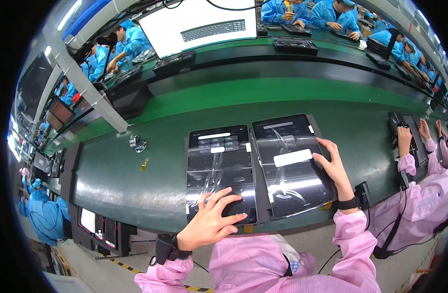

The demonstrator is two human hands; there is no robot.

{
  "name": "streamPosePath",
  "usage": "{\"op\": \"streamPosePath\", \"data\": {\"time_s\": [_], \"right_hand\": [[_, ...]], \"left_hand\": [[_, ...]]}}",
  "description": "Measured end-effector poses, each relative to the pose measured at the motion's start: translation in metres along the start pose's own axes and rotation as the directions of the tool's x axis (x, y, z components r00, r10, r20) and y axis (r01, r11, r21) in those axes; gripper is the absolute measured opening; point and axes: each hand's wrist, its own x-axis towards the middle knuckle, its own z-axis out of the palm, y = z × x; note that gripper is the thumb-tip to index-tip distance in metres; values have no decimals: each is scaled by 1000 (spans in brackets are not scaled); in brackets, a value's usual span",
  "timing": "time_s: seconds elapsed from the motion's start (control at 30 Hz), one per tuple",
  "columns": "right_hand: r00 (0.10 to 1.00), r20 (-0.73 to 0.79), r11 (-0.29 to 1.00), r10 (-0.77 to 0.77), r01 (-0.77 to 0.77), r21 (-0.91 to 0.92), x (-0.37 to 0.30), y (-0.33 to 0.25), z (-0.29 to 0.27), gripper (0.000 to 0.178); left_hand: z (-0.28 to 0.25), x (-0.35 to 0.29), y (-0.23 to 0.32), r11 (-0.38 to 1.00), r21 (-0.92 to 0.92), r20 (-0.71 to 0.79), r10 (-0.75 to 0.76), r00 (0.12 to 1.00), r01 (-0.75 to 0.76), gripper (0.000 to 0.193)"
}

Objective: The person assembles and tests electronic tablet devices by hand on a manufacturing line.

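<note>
Simply tablets (221, 171), green workbench (111, 180), blue-clad workers (134, 40).

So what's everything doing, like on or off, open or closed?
Left tablet: screen on, mostly dark
Right tablet: screen on, white box showing
Monitor: on, showing a keyboard picture
Left hand: open, over the left tablet
Right hand: open, at the right tablet's right edge
Yellow strip: lying on the green bench

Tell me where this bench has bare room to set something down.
On the green bench, one patch lies between the yellow tape and left tablet; another lies right of the right tablet, up to the dark objects. It's crowded where the tablets lie side by side, under the left hand and right hand.
</note>
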Motion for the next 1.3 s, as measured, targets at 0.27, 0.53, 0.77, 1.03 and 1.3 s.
{"op": "streamPosePath", "data": {"time_s": [0.27, 0.53, 0.77, 1.03, 1.3], "right_hand": [[998, -22, 996, -60, 58, -71, 3, 2, 9, 56], [999, 25, 998, 21, -23, 59, -3, -5, 4, 52], [999, 23, 995, 31, -33, 98, -1, -8, 3, 50], [1000, 24, 998, 20, -21, 56, -2, -5, 3, 51], [998, 44, 996, 35, -38, 83, -2, -5, 2, 52]], "left_hand": [[-19, -10, -11, 996, -45, -155, -88, 984, 82, 55], [-30, -7, -51, 979, -35, -333, -203, 921, 203, 49], [-26, 9, -67, 966, -1, -325, -246, 913, 260, 47], [-20, 13, -63, 965, 41, -258, -240, 936, 259, 30], [-13, 34, -52, 986, 55, -196, -146, 970, 159, 31]]}}
